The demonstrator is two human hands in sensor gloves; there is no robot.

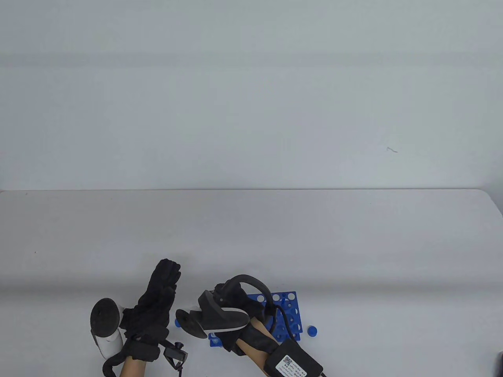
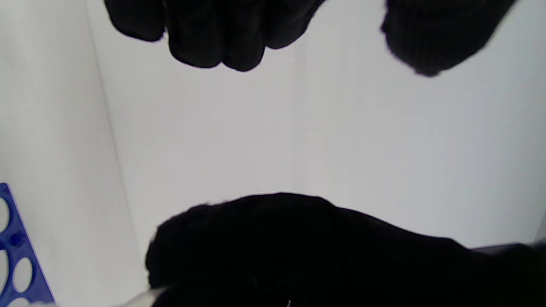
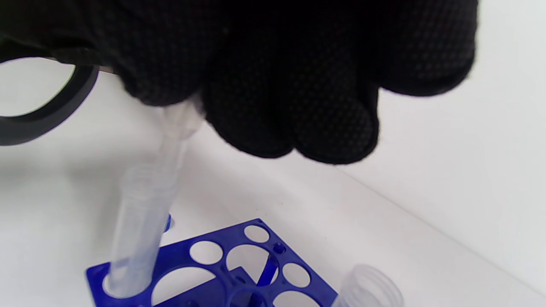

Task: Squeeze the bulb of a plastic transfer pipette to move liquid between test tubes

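In the right wrist view my right hand (image 3: pixel 239 115) grips the top of a clear plastic pipette (image 3: pixel 177 128); the bulb is hidden inside the fingers. The pipette's stem goes down into a clear test tube (image 3: pixel 138 230) that stands upright in a corner hole of the blue rack (image 3: pixel 204 264). A second open tube (image 3: pixel 367 285) stands at the rack's near right. In the table view the right hand (image 1: pixel 245 308) sits over the rack (image 1: pixel 289 310), mostly hidden by its tracker. My left hand (image 1: pixel 167 277) is left of the rack, fingers extended, holding nothing; its fingers (image 2: pixel 213 38) show above bare table.
A loose blue cap (image 1: pixel 312 330) lies on the table right of the rack. Another blue cap (image 1: pixel 177 323) peeks out left of the right tracker. The rack's edge (image 2: pixel 17 256) shows at the left of the left wrist view. White table and wall lie beyond.
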